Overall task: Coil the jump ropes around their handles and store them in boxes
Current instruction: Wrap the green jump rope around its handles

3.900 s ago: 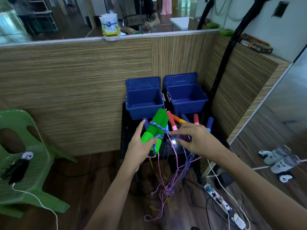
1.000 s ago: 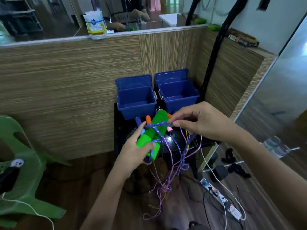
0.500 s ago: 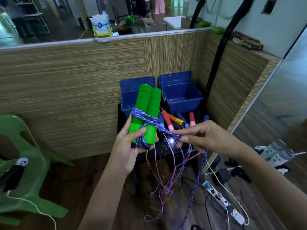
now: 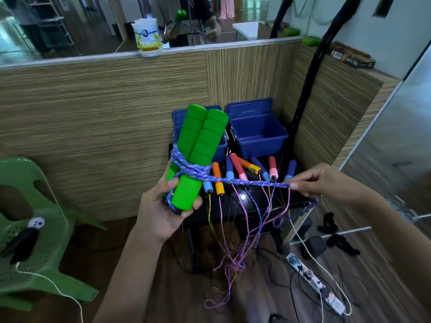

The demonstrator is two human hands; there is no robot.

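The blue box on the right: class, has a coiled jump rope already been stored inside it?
No. The right blue box shows only its bare inside, while the green handles are in the left hand.

The two fat handles (image 4: 198, 145) are bright green. The rope (image 4: 245, 182) wound on them is purple with white flecks. Both boxes (image 4: 258, 136) are dark blue. The chair (image 4: 35, 229) is light green. The wall (image 4: 105, 101) has brown stripes.
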